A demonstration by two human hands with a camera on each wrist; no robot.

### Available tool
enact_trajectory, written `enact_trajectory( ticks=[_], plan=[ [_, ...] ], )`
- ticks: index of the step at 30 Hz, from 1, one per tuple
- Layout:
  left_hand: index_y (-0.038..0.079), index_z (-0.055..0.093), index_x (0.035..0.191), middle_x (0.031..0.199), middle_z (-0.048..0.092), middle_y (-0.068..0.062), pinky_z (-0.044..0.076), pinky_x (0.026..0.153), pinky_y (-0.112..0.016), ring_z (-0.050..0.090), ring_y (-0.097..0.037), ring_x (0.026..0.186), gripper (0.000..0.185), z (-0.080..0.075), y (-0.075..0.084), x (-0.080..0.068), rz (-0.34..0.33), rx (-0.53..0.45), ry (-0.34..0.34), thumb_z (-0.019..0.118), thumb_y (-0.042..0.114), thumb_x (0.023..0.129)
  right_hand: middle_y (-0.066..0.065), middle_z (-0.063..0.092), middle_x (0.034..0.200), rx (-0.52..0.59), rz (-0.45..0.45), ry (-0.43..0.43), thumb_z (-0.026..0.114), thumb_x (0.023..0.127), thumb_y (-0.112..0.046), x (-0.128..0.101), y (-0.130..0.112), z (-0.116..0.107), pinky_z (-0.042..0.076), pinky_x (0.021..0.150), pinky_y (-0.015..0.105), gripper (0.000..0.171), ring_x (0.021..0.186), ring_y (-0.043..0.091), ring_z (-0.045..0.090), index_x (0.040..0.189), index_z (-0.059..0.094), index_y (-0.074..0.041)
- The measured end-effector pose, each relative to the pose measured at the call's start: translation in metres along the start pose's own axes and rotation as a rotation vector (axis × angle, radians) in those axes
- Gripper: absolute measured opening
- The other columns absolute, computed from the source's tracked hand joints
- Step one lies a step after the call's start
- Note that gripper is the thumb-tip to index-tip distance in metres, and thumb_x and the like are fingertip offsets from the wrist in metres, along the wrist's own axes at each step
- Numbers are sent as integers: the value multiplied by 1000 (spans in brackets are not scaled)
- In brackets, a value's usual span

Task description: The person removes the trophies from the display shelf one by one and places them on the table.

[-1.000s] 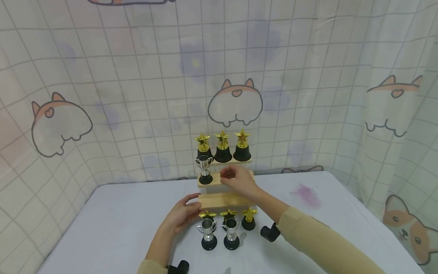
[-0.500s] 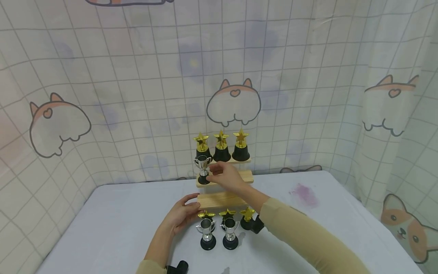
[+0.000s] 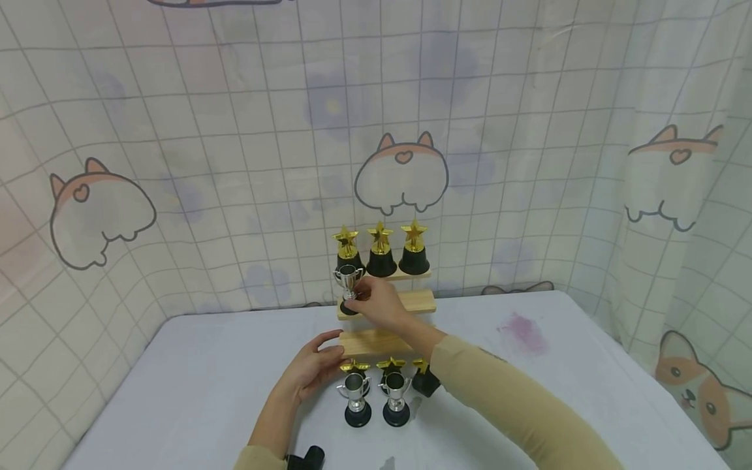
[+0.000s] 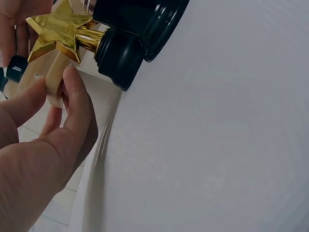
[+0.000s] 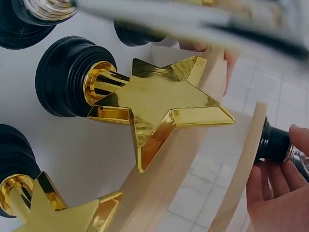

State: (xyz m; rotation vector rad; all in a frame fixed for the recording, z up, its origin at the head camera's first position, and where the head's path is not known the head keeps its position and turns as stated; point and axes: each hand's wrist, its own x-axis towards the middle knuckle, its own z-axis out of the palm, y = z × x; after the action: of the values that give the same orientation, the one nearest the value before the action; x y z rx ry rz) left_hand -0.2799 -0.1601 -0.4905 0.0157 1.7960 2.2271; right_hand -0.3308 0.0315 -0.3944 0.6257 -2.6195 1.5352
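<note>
My right hand (image 3: 380,305) grips a small silver trophy cup (image 3: 348,277) at the left end of the middle wooden step (image 3: 418,301). In the right wrist view, its fingers (image 5: 277,186) curl about the black base (image 5: 274,143), which sits against the step. At the lowest step (image 3: 367,343), my left hand (image 3: 313,367) holds the left end; the left wrist view has thumb and fingers pinching that wooden end (image 4: 54,83). Gold star trophies (image 3: 380,253) with black bases line the top step.
In front of the lowest step stand several gold star trophies (image 5: 159,99) on the white table (image 3: 194,385). Two silver trophy cups (image 3: 356,399) are nearer me. A grid-patterned cloth (image 3: 247,163) hangs behind the table.
My right hand has moved left along the middle step from beside the silver trophy cup and taken hold of it. The left hand has stayed at the lowest step's end.
</note>
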Motion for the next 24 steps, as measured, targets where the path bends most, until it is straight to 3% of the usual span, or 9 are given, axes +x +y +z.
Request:
enact_trajectory(
  ticks=[9, 24],
  plan=[
    [-4, 36, 151, 129, 57, -27, 57, 93, -35, 65, -25, 107, 54, 0, -1, 0, 6, -2, 0, 58, -1, 102, 6, 72, 100, -46, -1, 7, 76, 94, -12, -3, -1, -2, 57, 76, 30, 22, 91, 18, 67, 111, 71, 1],
    [-3, 36, 152, 132, 56, -28, 57, 93, -36, 66, -27, 109, 55, 0, -2, 2, 3, 4, 9, 60, 1, 102, 5, 72, 104, 20, 37, 17, 78, 92, -16, -20, -7, -17, 57, 86, 38, 23, 102, 23, 68, 112, 71, -6]
  ],
)
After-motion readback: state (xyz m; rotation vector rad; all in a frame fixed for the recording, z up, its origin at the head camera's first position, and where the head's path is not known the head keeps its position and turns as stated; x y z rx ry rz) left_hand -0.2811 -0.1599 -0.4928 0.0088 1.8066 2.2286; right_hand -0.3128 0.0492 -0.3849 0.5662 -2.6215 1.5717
